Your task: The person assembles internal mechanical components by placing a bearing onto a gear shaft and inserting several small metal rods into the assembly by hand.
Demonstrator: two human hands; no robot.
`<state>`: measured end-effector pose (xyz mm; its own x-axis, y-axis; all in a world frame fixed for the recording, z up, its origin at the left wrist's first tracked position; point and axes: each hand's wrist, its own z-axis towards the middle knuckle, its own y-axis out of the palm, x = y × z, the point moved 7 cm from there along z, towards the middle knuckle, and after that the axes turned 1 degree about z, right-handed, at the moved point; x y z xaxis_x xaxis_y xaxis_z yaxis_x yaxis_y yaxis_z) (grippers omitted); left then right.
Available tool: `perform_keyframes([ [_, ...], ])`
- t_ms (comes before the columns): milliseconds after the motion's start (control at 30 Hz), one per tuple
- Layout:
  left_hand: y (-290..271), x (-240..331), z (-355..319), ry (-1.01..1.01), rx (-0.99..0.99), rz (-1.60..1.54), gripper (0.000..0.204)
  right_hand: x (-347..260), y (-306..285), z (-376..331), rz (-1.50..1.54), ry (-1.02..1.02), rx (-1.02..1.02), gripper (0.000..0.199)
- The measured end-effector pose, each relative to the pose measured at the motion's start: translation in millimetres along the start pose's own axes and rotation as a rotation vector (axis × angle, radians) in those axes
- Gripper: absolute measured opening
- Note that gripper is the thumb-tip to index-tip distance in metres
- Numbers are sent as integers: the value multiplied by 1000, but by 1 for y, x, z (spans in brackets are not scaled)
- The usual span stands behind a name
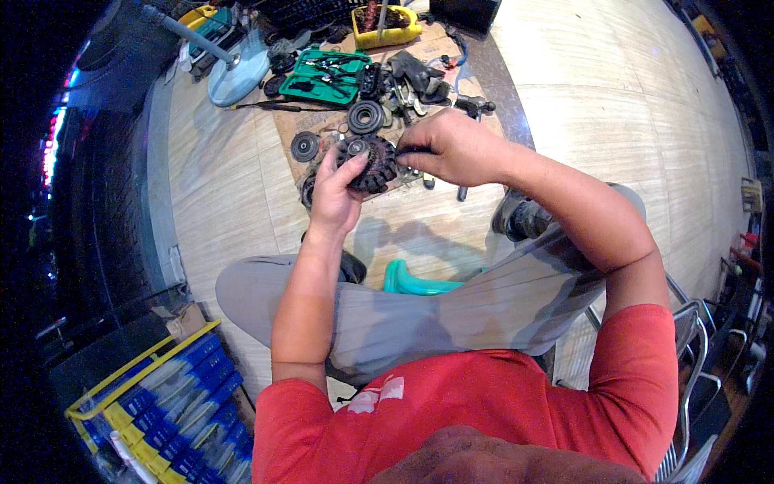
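We are holding the stator (368,164) between our left hand (334,189) and right hand (453,149), above the floor (218,194). Beyond it are lying a pulley (365,117) and, to its left, a disc (305,146). Farther back are sitting the tool case (326,77) and a tray (387,28). A crate (161,403) is sitting at our left.

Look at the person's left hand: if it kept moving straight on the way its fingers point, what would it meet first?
Beyond the round wound part held by the left hand, probably the black pulley wheel lying on the floor, though depth is unclear.

Dull dark metal stator (369,165), grimy
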<state>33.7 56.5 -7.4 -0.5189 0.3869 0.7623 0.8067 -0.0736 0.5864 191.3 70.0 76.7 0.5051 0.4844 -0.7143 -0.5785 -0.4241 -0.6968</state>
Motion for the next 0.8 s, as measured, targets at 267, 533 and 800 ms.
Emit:
perform_keyframes([
  [267,-5,-3,1,41,43,97,41,7,-2,-1,-15,3,28,17],
  [533,-3,-9,-2,33,54,121,43,-3,12,-2,-112,-46,-11,21],
  [800,6,-7,-3,44,-103,206,70,25,-1,16,2,66,70,20],
])
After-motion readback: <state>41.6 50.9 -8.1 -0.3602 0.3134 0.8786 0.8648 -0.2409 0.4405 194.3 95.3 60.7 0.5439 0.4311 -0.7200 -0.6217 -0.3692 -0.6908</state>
